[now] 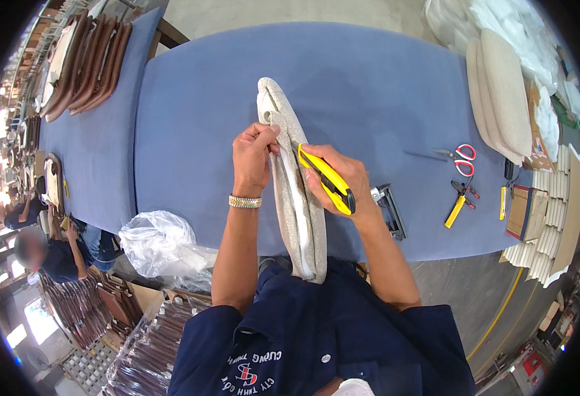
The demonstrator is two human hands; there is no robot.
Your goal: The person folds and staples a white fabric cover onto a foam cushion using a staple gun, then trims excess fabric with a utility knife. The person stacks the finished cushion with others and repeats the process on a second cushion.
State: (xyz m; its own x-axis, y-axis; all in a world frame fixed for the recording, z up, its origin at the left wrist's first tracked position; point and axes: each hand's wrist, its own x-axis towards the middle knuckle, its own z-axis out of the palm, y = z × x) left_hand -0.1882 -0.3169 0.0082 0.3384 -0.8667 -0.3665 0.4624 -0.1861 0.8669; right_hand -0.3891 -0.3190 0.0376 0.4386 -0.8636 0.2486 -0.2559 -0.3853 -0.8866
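A beige fabric-covered seat pad (313,231) stands on its edge in front of me, its long axis running from my body out over the blue table. Along its upturned side the fabric edges part, and a white strip shows between them. My left hand (251,158) is closed in a pinch on the fabric edge near the far end. My right hand (350,177) grips a yellow-and-black utility knife (333,174), its front end against the pad's right side. The blade tip is too small to make out.
On the blue table (382,86) to the right lie a staple gun (390,212), scissors (464,160), cutters (458,208) and another yellow knife (503,202). Beige pads (504,99) stand beyond. At left are plastic wrap (161,244), brown seats (92,66) and another person (59,257).
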